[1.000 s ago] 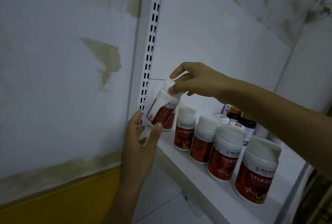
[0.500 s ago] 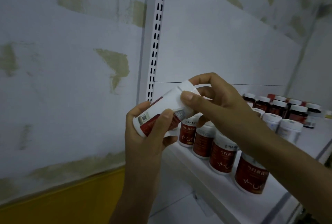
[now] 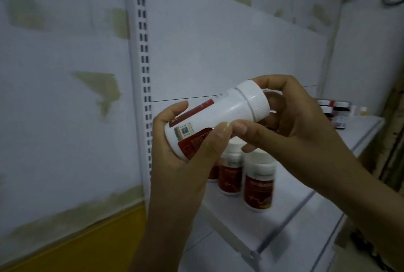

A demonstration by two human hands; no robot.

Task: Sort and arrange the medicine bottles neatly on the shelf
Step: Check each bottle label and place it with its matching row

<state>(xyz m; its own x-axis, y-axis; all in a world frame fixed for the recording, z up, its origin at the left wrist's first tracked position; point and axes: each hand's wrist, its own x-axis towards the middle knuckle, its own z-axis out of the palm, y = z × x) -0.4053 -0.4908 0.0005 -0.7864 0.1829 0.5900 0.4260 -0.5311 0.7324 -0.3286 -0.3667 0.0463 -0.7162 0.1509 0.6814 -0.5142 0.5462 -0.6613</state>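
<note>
A white medicine bottle (image 3: 218, 118) with a red label lies tilted in the air between a person's two hands, in front of and above the left end of the shelf (image 3: 236, 221) it belongs on. Its long axis runs from lower left to upper right, with the base low and to the left and the ribbed white cap (image 3: 254, 100) high and to the right, so it is nearer lying than standing.

The left hand (image 3: 183, 162) grips the base end, fingers curled behind it and the thumb pressed across the label. The right hand (image 3: 290, 123) holds the cap end, fingers curled round behind the cap and the thumb laid on the body, tip to tip with the left thumb.

Directly below the bottle and just behind the hands, a row of red-labelled bottles (image 3: 259, 182) stands upright on the shelf, caps up. To join them, the held bottle would likely have to be swung base-down and lowered; the left hand, at the base, sits nearer the free end of that row.

Farther right along the shelf, well apart, a cluster of dark bottles (image 3: 337, 111) stands near the back panel. A slotted upright (image 3: 143, 70) rises just left of the hands.
</note>
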